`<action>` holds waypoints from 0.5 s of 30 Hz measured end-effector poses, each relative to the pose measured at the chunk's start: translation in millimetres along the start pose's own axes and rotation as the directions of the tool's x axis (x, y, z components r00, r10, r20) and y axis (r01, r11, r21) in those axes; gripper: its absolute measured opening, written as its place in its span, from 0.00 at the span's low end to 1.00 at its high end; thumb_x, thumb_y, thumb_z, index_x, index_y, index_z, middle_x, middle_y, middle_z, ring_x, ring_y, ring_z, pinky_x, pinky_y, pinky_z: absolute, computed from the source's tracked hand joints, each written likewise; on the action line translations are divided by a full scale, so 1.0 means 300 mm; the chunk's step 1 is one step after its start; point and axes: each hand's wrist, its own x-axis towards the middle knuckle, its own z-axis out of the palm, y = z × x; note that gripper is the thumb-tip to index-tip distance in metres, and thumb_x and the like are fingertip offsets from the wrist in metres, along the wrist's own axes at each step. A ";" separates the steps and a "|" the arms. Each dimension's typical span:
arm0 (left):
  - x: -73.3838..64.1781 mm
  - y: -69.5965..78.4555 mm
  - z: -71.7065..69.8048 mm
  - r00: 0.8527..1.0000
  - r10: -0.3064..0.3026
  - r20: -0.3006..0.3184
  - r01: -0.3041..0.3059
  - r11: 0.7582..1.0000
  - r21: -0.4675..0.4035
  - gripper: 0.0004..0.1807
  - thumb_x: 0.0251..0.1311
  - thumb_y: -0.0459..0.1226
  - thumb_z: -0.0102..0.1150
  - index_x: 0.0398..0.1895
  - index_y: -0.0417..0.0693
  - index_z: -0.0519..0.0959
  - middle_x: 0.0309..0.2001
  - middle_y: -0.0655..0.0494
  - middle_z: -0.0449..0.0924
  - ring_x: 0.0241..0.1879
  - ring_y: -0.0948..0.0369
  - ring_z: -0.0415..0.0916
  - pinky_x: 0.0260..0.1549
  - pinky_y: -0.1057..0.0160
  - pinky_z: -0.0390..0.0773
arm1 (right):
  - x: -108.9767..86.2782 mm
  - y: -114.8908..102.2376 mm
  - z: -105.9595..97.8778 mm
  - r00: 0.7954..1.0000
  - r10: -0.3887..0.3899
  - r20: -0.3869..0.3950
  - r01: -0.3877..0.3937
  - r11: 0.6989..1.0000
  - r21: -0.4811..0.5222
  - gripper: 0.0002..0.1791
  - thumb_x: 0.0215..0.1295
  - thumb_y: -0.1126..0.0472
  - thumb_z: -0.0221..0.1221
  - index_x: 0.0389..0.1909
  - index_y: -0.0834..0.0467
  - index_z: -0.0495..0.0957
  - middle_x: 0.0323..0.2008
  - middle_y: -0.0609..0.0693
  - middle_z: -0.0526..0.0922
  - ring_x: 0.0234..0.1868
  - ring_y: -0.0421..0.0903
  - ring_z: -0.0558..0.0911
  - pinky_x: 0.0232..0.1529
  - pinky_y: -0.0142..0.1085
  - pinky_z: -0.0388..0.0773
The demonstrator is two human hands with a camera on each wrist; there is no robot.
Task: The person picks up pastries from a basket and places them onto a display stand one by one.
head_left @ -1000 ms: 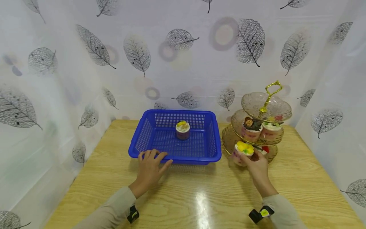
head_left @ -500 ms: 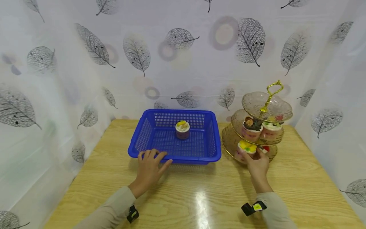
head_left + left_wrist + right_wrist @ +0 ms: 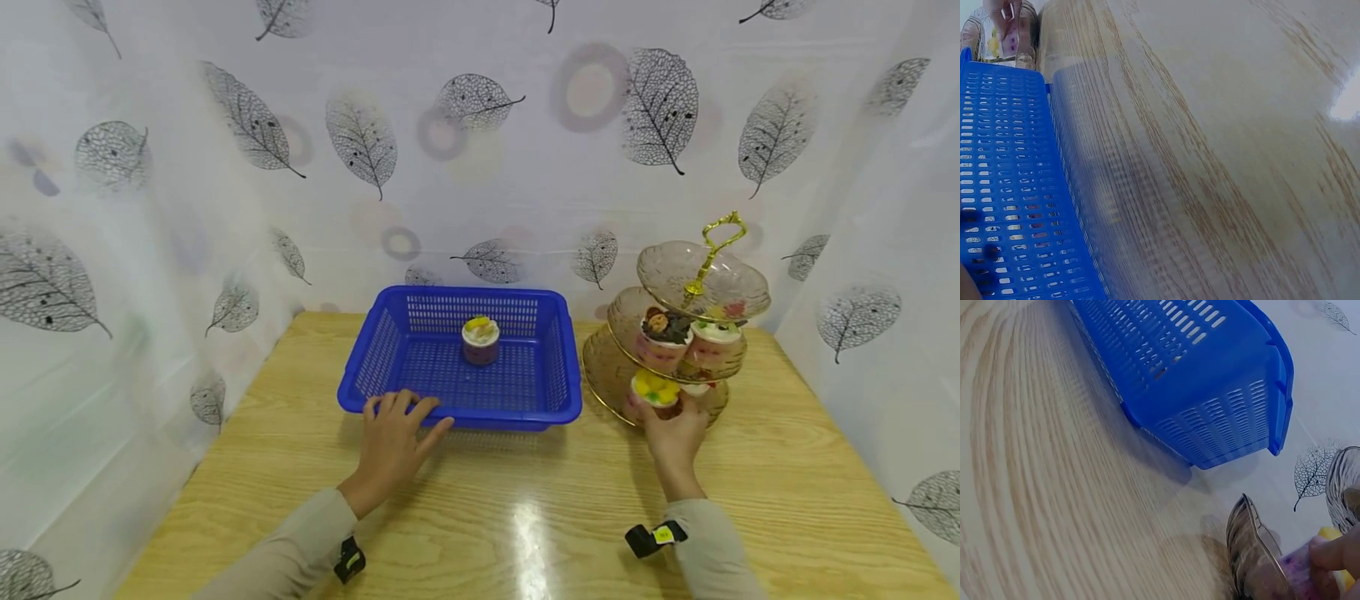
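Note:
In the head view my right hand (image 3: 675, 437) holds a small cupcake (image 3: 655, 393) with a yellow flower on top. It is at the lowest plate (image 3: 603, 371) of a three-tier cake stand (image 3: 693, 287); whether its base touches the plate is hidden. Behind my fingers shows part of another cupcake (image 3: 697, 388). My left hand (image 3: 392, 450) grips the front rim of a blue plastic basket (image 3: 517, 417), its fingers hooked over the edge. Inside the basket stands one cupcake (image 3: 480, 342) with white cream and a yellow piece. The right wrist view shows the held cupcake (image 3: 1297, 565) tilted, partly covered by my fingers.
The middle plate carries a dark-topped cupcake (image 3: 664, 337) and a green-and-white one (image 3: 714, 342). A gold handle (image 3: 723, 229) rises above the top plate. A leaf-print curtain (image 3: 495, 175) hangs behind and beside the wooden table (image 3: 480, 517).
My right hand has moved slightly back and to the right, bringing the yellow-flower cupcake over the lowest plate. My left hand has kept its place on the basket rim.

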 end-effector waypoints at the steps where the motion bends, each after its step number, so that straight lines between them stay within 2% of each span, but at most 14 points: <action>1: 0.000 0.000 0.001 1.000 0.000 0.001 0.000 1.000 -0.002 0.22 0.54 0.60 0.49 0.42 0.57 0.79 0.36 0.54 0.73 0.41 0.53 0.69 0.46 0.44 0.57 | 0.001 0.001 -0.002 1.000 -0.007 -0.001 0.007 1.000 0.001 0.32 0.45 0.61 0.68 0.50 0.71 0.68 0.48 0.69 0.59 0.51 0.61 0.59 0.50 0.49 0.57; 5: 0.000 -0.001 0.002 1.000 -0.003 0.009 0.003 1.000 -0.004 0.23 0.54 0.60 0.48 0.42 0.57 0.78 0.36 0.55 0.73 0.41 0.53 0.68 0.46 0.45 0.56 | 0.010 0.006 -0.012 1.000 -0.030 -0.008 0.030 1.000 -0.008 0.30 0.45 0.63 0.68 0.49 0.70 0.69 0.46 0.68 0.63 0.51 0.61 0.62 0.51 0.49 0.58; 9: -0.001 -0.001 0.002 1.000 -0.004 0.016 0.004 1.000 -0.005 0.22 0.54 0.59 0.48 0.42 0.57 0.78 0.36 0.55 0.73 0.42 0.53 0.68 0.47 0.45 0.56 | 0.015 0.005 -0.021 1.000 -0.025 0.007 0.025 0.999 -0.020 0.27 0.47 0.64 0.66 0.49 0.68 0.69 0.44 0.65 0.69 0.46 0.57 0.69 0.43 0.42 0.66; 12: 0.000 -0.001 0.000 1.000 -0.005 0.018 0.005 1.000 -0.006 0.22 0.54 0.59 0.48 0.42 0.57 0.78 0.36 0.55 0.73 0.42 0.53 0.68 0.47 0.45 0.56 | 0.015 0.001 -0.025 1.000 -0.010 0.026 0.012 0.999 -0.053 0.25 0.50 0.65 0.63 0.50 0.67 0.68 0.42 0.63 0.70 0.42 0.55 0.72 0.38 0.39 0.66; 15: 0.000 0.000 -0.003 1.000 -0.003 0.016 0.003 1.000 -0.009 0.23 0.54 0.60 0.48 0.42 0.57 0.78 0.36 0.55 0.73 0.42 0.53 0.68 0.47 0.45 0.56 | 0.013 -0.001 -0.028 0.999 0.000 0.040 0.003 0.998 -0.069 0.25 0.52 0.65 0.62 0.51 0.68 0.67 0.42 0.64 0.71 0.42 0.56 0.72 0.37 0.40 0.66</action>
